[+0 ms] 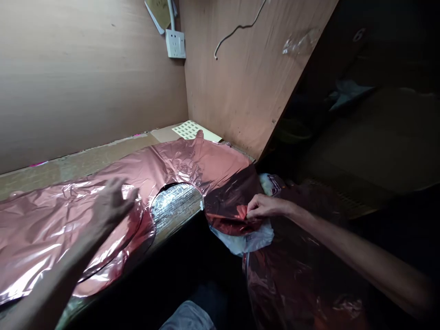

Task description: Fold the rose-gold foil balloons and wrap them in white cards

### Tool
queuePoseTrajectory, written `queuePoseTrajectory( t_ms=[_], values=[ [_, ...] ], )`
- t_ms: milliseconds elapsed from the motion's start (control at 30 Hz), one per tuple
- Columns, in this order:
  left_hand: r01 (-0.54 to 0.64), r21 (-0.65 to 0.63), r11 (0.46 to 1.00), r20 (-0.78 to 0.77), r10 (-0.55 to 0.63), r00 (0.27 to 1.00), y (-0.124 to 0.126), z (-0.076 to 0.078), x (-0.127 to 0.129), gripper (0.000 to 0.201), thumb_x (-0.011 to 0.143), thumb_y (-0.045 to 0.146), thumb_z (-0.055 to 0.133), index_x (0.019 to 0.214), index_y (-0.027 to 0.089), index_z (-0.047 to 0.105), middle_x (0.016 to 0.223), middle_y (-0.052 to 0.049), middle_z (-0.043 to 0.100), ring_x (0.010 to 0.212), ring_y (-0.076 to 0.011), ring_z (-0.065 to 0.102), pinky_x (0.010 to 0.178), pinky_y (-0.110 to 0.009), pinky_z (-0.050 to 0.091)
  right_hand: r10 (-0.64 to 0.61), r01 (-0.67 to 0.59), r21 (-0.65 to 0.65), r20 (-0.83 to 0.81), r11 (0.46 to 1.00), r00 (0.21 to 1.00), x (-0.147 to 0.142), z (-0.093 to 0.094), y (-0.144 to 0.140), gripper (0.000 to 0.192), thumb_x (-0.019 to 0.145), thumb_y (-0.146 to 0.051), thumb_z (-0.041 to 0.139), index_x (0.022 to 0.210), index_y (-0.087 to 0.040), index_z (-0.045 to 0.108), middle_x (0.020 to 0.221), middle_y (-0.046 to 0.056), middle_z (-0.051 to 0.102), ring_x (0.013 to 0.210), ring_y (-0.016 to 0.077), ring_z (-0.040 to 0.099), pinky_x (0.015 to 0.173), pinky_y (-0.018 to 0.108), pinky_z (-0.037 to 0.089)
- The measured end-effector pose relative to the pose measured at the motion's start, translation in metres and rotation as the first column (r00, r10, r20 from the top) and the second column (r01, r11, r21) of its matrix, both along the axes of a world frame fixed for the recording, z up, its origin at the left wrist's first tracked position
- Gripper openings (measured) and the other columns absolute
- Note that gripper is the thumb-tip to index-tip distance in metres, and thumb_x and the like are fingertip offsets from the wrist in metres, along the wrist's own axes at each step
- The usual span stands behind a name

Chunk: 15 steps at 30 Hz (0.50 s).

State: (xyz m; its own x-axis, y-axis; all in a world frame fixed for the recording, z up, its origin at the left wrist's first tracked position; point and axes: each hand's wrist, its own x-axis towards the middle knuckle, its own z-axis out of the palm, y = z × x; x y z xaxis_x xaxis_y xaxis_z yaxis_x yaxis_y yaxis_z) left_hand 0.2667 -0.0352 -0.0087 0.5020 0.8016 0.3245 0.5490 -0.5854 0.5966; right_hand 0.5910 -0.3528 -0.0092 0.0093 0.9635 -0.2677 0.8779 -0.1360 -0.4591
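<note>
A large sheet of shiny pink foil (51, 220) lies spread over the workbench (85, 158), with a round hole (175, 204) cut out near the bench's front edge. My left hand (112, 201) lies flat on the foil, fingers spread, blurred by motion. My right hand (264, 206) pinches a dark red round foil piece (230, 206) that hangs off the bench's right end. Below it sits a heap of more red foil (295, 279) and a pale plastic bag (247, 238).
Wooden panels wall in the bench at the back and right. A white wall socket (175, 43) and a loose cable (237, 30) hang on them. A sheet of small labels (192, 129) lies in the back corner. The space to the right is dark, with cardboard boxes.
</note>
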Motion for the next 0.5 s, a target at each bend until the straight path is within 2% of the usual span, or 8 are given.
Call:
queuePoseTrajectory(
  t_ms=[33, 100, 133, 200, 267, 367, 433, 500],
  values=[
    [0.102, -0.092, 0.99, 0.039, -0.099, 0.994, -0.02, 0.01, 0.023, 0.063, 0.071, 0.068, 0.055, 0.106, 0.016, 0.065, 0.109, -0.014, 0.066, 0.095, -0.032, 0.062, 0.088, -0.05, 0.05, 0.015, -0.015, -0.013, -0.012, 1.0, 1.0, 0.005, 0.012, 0.008, 0.027, 0.087, -0.032, 0.06, 0.07, -0.015, 0.072, 0.059, -0.002, 0.063, 0.055, 0.0121, 0.055, 0.053, 0.022, 0.036],
    [0.426, -0.258, 0.867, 0.173, -0.392, 0.904, -0.063, 0.026, 0.073, 0.061, 0.076, 0.066, 0.054, 0.105, 0.014, 0.067, 0.1, -0.012, 0.069, 0.083, -0.0243, 0.063, 0.073, -0.036, 0.053, 0.009, -0.011, 0.032, 0.061, 0.999, 0.998, 0.008, 0.036, 0.024, 0.022, 0.085, -0.033, 0.063, 0.074, -0.016, 0.072, 0.066, -0.001, 0.066, 0.061, 0.0131, 0.058, 0.056, 0.023, 0.033],
    [0.543, -0.29, 0.789, 0.198, -0.505, 0.84, -0.082, 0.032, 0.098, 0.061, 0.077, 0.066, 0.057, 0.106, 0.013, 0.068, 0.098, -0.011, 0.069, 0.078, -0.0213, 0.061, 0.067, -0.032, 0.05, 0.003, -0.014, 0.079, 0.14, 0.997, 0.99, 0.006, 0.047, 0.031, 0.018, 0.084, -0.032, 0.065, 0.077, -0.017, 0.072, 0.071, 0.0, 0.068, 0.066, 0.0139, 0.059, 0.057, 0.023, 0.033],
    [0.745, -0.362, 0.56, 0.189, -0.739, 0.647, -0.11, 0.04, 0.141, 0.058, 0.073, 0.065, 0.065, 0.095, 0.011, 0.071, 0.082, -0.006, 0.068, 0.067, -0.0152, 0.056, 0.058, -0.025, 0.042, -0.021, -0.044, 0.186, 0.335, 0.982, 0.942, -0.002, 0.063, 0.039, 0.016, 0.083, -0.032, 0.066, 0.076, -0.018, 0.07, 0.074, 0.001, 0.068, 0.069, 0.0152, 0.06, 0.058, 0.025, 0.032],
    [0.825, -0.425, 0.372, 0.165, -0.864, 0.475, -0.122, 0.042, 0.172, 0.054, 0.068, 0.063, 0.071, 0.08, 0.01, 0.072, 0.066, -0.001, 0.062, 0.06, -0.0111, 0.05, 0.054, -0.022, 0.035, -0.042, -0.117, 0.293, 0.485, 0.949, 0.873, -0.013, 0.066, 0.038, 0.023, 0.087, -0.036, 0.064, 0.073, -0.018, 0.066, 0.074, 0.003, 0.066, 0.069, 0.0167, 0.06, 0.06, 0.027, 0.034],
    [0.815, -0.507, 0.281, 0.129, -0.91, 0.394, -0.121, 0.041, 0.192, 0.049, 0.064, 0.059, 0.076, 0.065, 0.01, 0.068, 0.054, 0.0, 0.056, 0.054, -0.0099, 0.048, 0.051, -0.021, 0.033, -0.22, -0.191, 0.568, 0.575, 0.8, 0.788, -0.03, 0.042, 0.022, 0.026, 0.094, -0.041, 0.059, 0.088, -0.016, 0.065, 0.094, 0.011, 0.067, 0.09, 0.0236, 0.061, 0.078, 0.034, 0.044],
    [0.792, -0.552, 0.26, 0.119, -0.916, 0.383, -0.117, 0.039, 0.193, 0.048, 0.065, 0.058, 0.075, 0.062, 0.011, 0.067, 0.053, -0.001, 0.057, 0.051, -0.0101, 0.05, 0.049, -0.021, 0.035, -0.341, -0.231, 0.712, 0.562, 0.663, 0.754, -0.041, 0.012, 0.006, 0.029, 0.096, -0.039, 0.058, 0.112, -0.016, 0.062, 0.114, 0.015, 0.064, 0.111, 0.0277, 0.056, 0.096, 0.041, 0.043],
    [0.791, -0.568, 0.227, 0.149, -0.917, 0.37, -0.117, 0.039, 0.191, 0.049, 0.069, 0.059, 0.071, 0.063, 0.011, 0.068, 0.054, -0.002, 0.06, 0.05, -0.0096, 0.05, 0.049, -0.021, 0.037, -0.377, -0.267, 0.766, 0.548, 0.585, 0.747, -0.051, -0.022, -0.008, 0.038, 0.096, -0.036, 0.058, 0.128, -0.017, 0.054, 0.119, 0.015, 0.063, 0.118, 0.0279, 0.054, 0.102, 0.043, 0.043]
  ],
)
